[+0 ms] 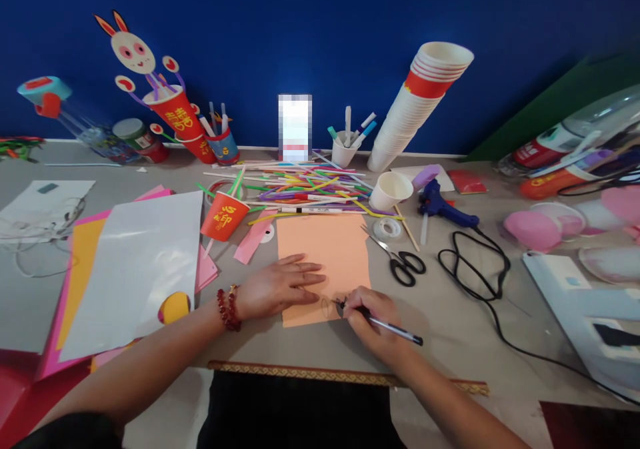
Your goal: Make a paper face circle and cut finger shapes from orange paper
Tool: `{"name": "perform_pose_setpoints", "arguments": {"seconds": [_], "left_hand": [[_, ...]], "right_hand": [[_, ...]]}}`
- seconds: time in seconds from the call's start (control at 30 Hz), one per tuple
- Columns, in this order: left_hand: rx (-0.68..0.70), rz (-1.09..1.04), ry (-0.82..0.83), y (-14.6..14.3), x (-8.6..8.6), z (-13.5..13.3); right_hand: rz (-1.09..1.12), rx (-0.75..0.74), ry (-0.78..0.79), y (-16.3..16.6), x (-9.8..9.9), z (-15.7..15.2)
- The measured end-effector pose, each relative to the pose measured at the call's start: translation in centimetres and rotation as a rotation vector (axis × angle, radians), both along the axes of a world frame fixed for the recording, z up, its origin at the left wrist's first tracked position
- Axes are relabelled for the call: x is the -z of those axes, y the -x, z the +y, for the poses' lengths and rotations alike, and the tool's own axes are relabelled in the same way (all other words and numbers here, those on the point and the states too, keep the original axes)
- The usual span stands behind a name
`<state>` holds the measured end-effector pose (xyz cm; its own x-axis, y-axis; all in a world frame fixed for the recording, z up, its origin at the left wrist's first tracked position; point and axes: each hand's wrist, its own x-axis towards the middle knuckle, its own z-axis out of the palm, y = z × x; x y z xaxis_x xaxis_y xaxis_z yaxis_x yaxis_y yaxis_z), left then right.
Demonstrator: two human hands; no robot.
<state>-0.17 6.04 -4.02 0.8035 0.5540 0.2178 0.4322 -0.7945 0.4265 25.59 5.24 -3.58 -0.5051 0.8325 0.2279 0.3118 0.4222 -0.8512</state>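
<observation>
An orange sheet of paper (325,245) lies on the grey table in front of me. My left hand (277,287) rests flat on its near left part, fingers stretched out, with a red bead bracelet on the wrist. My right hand (373,315) is closed round a black pen (395,329), whose tip touches the paper's near right corner beside a small drawn oval (326,307).
Black scissors (403,262) lie right of the paper, with a tape roll (387,227), a blue glue gun (443,209) and its black cable (480,275). Behind are a pile of coloured straws (305,189), a red cup (224,217), a white cup (390,190) and a cup stack (417,109). Coloured sheets (135,262) lie left.
</observation>
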Motion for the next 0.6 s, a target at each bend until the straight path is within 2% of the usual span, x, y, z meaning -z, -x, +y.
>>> {"name": "perform_pose_setpoints", "arguments": {"seconds": [0.17,0.6], "left_hand": [[0.001,0.001,0.001,0.02,0.1,-0.02],[0.0,0.007,0.011,0.0,0.02,-0.02]], "right_hand": [[-0.014,-0.011,0.016,0.14,-0.53,0.07],[-0.029,-0.001,0.013,0.21,-0.43,0.03]]}}
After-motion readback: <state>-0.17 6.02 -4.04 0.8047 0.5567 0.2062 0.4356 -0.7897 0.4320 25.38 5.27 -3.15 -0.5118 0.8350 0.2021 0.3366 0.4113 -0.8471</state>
